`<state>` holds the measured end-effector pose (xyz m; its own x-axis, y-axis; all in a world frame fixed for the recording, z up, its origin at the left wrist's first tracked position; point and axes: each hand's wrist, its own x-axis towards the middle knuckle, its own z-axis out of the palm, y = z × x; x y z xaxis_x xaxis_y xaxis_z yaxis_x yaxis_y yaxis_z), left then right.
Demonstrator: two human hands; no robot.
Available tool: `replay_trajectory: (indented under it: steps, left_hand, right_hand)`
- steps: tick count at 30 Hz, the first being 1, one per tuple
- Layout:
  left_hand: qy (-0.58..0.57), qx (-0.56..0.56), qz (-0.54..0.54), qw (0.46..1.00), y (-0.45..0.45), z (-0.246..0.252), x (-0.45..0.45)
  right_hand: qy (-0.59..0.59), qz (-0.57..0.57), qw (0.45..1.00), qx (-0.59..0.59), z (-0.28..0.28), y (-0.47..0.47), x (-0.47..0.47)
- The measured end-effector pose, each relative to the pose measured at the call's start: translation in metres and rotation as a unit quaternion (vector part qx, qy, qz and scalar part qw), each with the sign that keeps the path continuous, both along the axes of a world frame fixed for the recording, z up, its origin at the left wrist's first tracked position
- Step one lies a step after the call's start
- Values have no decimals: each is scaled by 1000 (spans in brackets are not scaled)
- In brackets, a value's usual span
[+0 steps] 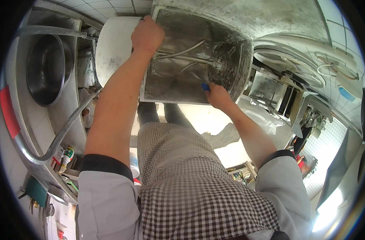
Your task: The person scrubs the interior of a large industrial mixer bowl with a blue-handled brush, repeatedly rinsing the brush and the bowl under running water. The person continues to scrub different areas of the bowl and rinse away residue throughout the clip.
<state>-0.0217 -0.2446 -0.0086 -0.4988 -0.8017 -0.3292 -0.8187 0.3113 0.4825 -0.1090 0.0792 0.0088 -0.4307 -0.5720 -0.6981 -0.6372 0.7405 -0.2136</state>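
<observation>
A metal mixing trough (170,87), smeared with pale residue, lies tilted before me with its inside facing up. A metal shaft (188,58) with curved bars crosses its interior. My left hand (148,34) is curled over the trough's left rim, beside a white rounded panel (115,45); its fingertips are hidden. Near the front right of the trough, my right hand (220,96) grips a blue-handled tool (205,87). The tool's thin end points into the trough and is too blurred to name exactly.
At left, a deep steel bowl (46,70) stands on a shelf, near a bent metal pipe (71,126) and a bottle (67,156). To the right is a machine with rollers (286,96) and a large round rim (290,63). Clear plastic sheeting (263,117) lies below it.
</observation>
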Motion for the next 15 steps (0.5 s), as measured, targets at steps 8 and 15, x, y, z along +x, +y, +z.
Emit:
replay_trajectory:
  steps: [8,15]
  left_hand:
    - [-22,20,-2,1000,-1,3,0]
    - [-33,9,2,999,-1,8,-5]
  right_hand:
    - [-2,71,997,-10,53,13,23]
    - [-8,39,999,9,74,30,-2]
